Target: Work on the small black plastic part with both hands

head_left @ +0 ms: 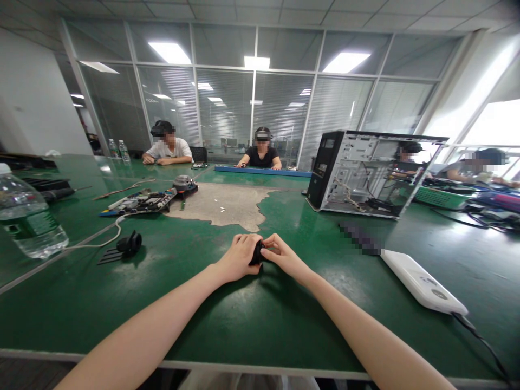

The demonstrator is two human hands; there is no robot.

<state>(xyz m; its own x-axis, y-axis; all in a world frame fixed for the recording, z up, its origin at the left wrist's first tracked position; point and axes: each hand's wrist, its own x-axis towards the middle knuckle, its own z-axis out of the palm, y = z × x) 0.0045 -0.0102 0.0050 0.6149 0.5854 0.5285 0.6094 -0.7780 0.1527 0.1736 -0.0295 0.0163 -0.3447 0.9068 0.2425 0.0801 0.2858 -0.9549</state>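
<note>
Wrapped round a small black part (257, 253) is my left hand (239, 254), low over the green table. My right hand (282, 254) pinches the same part from the right, thumb and fingers at its edge. Much of it is covered by my fingers, and I cannot make out its kind. To the left lies a black piece (129, 244) with a round hollow body and flat prongs. Beyond my hands, a bare patch (227, 208) shows where the green covering has come away.
A circuit board (140, 201) lies back left, near a water bottle (32, 216). An opened computer case (365, 173) stands at the right, behind a white power bank (422, 279) with a cable. People sit across the table and at far right, near a green basket (444, 196).
</note>
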